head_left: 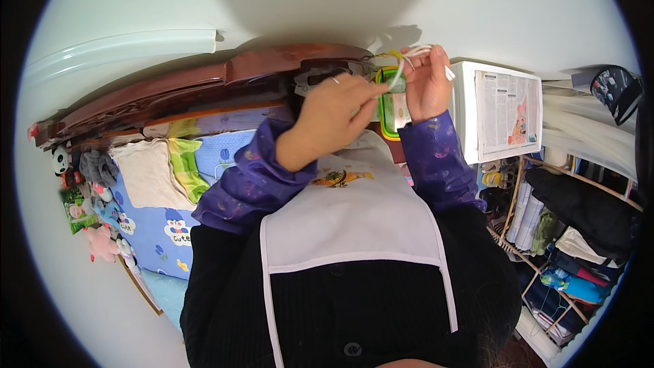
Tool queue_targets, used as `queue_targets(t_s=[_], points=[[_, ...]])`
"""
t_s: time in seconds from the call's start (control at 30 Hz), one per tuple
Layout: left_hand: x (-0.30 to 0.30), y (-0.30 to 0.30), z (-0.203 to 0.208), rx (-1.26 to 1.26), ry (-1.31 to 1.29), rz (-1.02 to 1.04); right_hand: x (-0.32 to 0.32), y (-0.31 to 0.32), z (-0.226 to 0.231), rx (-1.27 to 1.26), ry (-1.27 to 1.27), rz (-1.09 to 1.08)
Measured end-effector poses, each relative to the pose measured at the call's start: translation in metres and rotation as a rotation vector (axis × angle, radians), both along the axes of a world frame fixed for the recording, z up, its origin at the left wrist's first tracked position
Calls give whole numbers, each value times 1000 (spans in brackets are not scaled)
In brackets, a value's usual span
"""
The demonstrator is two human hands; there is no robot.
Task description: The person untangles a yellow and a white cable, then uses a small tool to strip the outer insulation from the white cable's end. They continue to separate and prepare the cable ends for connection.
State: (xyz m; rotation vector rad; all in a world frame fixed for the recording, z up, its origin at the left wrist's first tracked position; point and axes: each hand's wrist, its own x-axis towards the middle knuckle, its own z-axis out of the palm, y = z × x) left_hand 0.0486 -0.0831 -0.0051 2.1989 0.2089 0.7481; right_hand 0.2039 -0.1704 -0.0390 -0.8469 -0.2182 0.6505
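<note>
A white cord (398,76), probably a cable, runs in a loop between my two hands in front of the wall. My right hand (430,88) is raised with its fingers curled round the looped part, and a short white end pokes out beside the fingers. My left hand (340,116) has its back toward me, its fingertips pinched at the lower stretch of the cord. A ring shows on one of its fingers. Just behind and below the hands is a green and yellow basket (383,126) with small items in it, partly hidden by them.
A dark red wooden headboard (197,78) and a bed with blue bedding (160,232) lie to the left, with soft toys (102,243) along the edge. At right stand a white cabinet (464,112) with newspaper on it and a rack of folded clothes (579,238).
</note>
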Motion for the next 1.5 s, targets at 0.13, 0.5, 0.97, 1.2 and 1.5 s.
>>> queue_targets(t_s=[0.13, 0.5, 0.97, 1.2, 1.5], points=[[-2, -26, -18, -285, 190, -123, -5, -47, -15, -77, 21, -36], [-39, -76, -68, -1796, 435, -85, -67, -129, -48, -118, -680, 446], [-55, -95, -134, -1585, 677, -291, -156, -190, -124, -236, -87, 433], [-81, -90, -189, -1528, 587, -457, -200, -171, -166, -182, 287, 377], [-137, -69, -241, -1560, 630, -663, -276, -139, -196, 199, 731, 220]])
